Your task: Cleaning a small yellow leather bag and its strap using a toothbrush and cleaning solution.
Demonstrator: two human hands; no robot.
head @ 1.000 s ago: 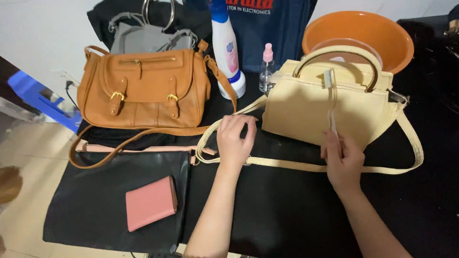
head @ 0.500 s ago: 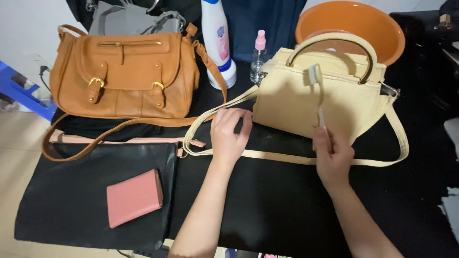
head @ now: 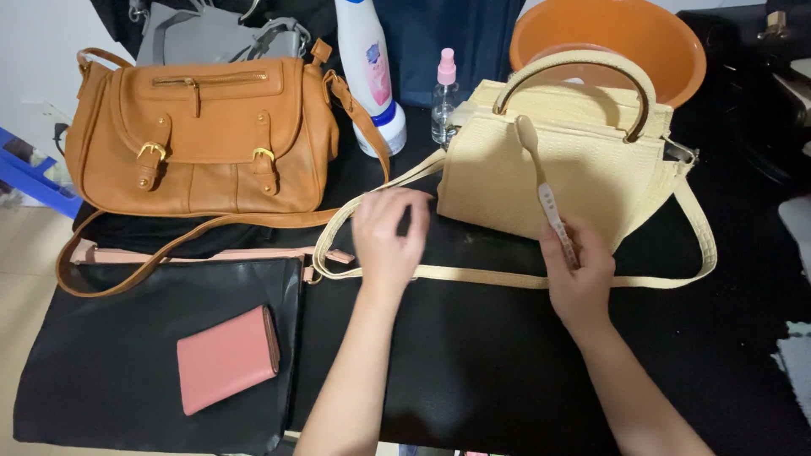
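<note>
So the cream handbag is sitting upright toward the back right of the worktop, which is covered in black. Its long strap loops out across the cloth in front of it. The right hand is closed around the handle of a cream toothbrush, and the brush head is up against the front face of the bag, near the top. The left hand is resting palm down, fingers loosely curled, on the strap just left of the bag's bottom corner, not gripping anything as far as I can see.

Right behind the bag there's an orange basin, and next to it a small clear spray bottle with a pink cap plus a tall white bottle. Over on the left is a tan leather satchel with two gold buckles, its strap trailing toward the front. Closer to the front left there's a flat black bag with a pink wallet lying on top of it.
</note>
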